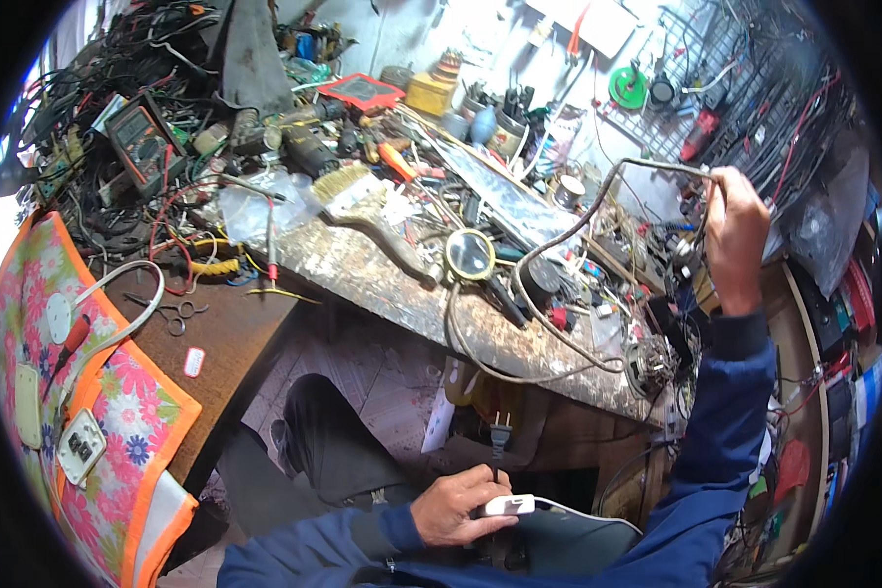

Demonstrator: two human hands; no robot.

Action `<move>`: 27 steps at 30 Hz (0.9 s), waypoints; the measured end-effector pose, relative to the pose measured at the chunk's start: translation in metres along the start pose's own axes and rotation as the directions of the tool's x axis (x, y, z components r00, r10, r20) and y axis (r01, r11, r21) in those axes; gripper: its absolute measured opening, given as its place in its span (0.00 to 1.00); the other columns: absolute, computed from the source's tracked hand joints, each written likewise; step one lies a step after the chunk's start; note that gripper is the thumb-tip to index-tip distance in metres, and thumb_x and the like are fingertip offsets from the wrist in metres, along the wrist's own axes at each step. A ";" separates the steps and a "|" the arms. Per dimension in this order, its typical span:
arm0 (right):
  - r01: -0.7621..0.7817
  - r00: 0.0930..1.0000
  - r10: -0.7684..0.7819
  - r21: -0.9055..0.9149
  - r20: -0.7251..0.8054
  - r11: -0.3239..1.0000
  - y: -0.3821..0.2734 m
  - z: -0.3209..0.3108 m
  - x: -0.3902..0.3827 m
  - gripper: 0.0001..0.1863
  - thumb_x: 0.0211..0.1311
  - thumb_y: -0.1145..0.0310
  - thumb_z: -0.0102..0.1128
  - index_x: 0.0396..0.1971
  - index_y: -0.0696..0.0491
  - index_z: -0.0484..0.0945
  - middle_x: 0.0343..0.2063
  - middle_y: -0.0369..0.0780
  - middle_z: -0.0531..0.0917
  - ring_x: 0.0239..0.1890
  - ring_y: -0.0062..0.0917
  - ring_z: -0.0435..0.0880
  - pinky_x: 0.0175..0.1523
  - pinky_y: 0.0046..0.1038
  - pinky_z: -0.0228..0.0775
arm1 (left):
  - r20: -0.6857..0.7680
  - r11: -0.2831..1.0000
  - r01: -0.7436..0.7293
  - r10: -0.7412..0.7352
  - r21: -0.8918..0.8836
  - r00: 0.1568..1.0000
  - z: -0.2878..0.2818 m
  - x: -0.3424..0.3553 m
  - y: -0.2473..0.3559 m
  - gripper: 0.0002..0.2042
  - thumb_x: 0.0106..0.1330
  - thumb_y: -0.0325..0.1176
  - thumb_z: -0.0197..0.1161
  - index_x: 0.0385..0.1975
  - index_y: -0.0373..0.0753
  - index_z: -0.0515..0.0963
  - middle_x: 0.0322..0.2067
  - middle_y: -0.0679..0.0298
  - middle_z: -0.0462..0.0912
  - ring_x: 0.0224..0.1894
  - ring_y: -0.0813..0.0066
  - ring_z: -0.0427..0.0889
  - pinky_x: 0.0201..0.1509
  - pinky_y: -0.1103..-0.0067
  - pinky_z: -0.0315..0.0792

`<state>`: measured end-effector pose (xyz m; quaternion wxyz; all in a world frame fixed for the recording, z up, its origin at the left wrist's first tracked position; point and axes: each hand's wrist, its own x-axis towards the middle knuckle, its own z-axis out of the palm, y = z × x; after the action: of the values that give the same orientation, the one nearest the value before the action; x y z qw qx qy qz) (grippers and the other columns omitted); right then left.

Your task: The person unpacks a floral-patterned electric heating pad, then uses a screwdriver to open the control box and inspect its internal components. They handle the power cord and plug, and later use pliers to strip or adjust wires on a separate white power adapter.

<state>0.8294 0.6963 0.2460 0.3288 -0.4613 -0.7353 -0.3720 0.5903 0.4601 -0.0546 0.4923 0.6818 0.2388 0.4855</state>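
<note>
1. Nearest us, left hand [451, 510] fingers closed around a small white adapter [507, 506], below the workbench [382, 279] edge
2. Black two-pin plug [499, 428] hangs just above the adapter, under the workbench front
3. Right hand [737, 230] raised over the workbench's right end, fist closed on a grey cable [568, 235]
4. Cable loops down across the workbench, past a magnifying glass [469, 254]
5. Paintbrush [358, 196] lies left of the magnifier; scissors [178, 314] on the brown table left of the workbench
</note>
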 end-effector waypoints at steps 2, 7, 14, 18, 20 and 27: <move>0.168 0.983 -0.166 0.010 -0.083 0.986 -0.019 0.027 0.043 0.05 0.64 0.76 0.61 0.38 0.59 0.81 0.34 0.51 0.84 0.39 0.48 0.85 0.43 0.39 0.76 | 0.007 1.000 0.008 -0.008 0.000 1.000 -0.004 -0.001 -0.003 0.16 0.61 0.31 0.76 0.46 0.35 0.83 0.39 0.59 0.80 0.38 0.66 0.84 0.43 0.76 0.80; 0.543 0.810 -0.540 -0.054 -0.227 0.838 -0.068 0.123 0.180 0.07 0.64 0.71 0.62 0.39 0.55 0.85 0.32 0.46 0.87 0.33 0.43 0.87 0.40 0.36 0.78 | 0.041 1.000 -0.002 0.002 -0.001 0.999 -0.013 0.002 0.003 0.15 0.65 0.35 0.72 0.47 0.36 0.81 0.39 0.56 0.78 0.39 0.55 0.83 0.42 0.69 0.78; 0.295 0.921 -0.389 0.705 -0.030 0.645 -0.099 0.150 0.163 0.22 0.72 0.71 0.58 0.63 0.59 0.71 0.56 0.46 0.77 0.55 0.30 0.74 0.61 0.32 0.65 | 0.065 1.000 0.022 -0.023 0.018 0.998 -0.026 0.019 0.002 0.15 0.64 0.33 0.74 0.48 0.38 0.81 0.40 0.58 0.79 0.39 0.56 0.82 0.44 0.70 0.78; 0.280 0.929 -0.350 0.389 0.120 0.878 -0.132 0.006 0.055 0.13 0.64 0.72 0.64 0.48 0.57 0.83 0.36 0.42 0.87 0.37 0.31 0.87 0.45 0.29 0.77 | 0.044 0.998 -0.052 0.050 0.039 0.998 -0.032 0.026 0.000 0.14 0.62 0.34 0.73 0.44 0.37 0.81 0.35 0.57 0.74 0.34 0.54 0.78 0.38 0.68 0.75; 0.138 0.917 -0.298 0.490 0.266 0.861 -0.138 -0.034 -0.008 0.07 0.59 0.75 0.67 0.38 0.58 0.83 0.30 0.42 0.85 0.31 0.30 0.85 0.37 0.30 0.76 | 0.042 0.998 -0.055 0.055 0.007 0.998 -0.030 0.028 0.002 0.14 0.60 0.32 0.74 0.43 0.37 0.81 0.34 0.56 0.74 0.34 0.55 0.78 0.38 0.68 0.75; 0.073 0.784 -0.397 0.564 0.478 0.823 -0.113 -0.063 -0.173 0.17 0.52 0.72 0.69 0.44 0.55 0.83 0.24 0.37 0.76 0.22 0.28 0.79 0.26 0.31 0.73 | 0.172 0.993 -0.075 0.058 0.093 0.983 -0.020 0.043 0.012 0.13 0.59 0.32 0.75 0.40 0.36 0.81 0.37 0.57 0.77 0.36 0.55 0.81 0.40 0.67 0.77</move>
<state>0.7963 0.5346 0.1073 0.1509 -0.3466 -0.9248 -0.0430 0.5881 0.4984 -0.0247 0.4599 0.7518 0.1970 0.4296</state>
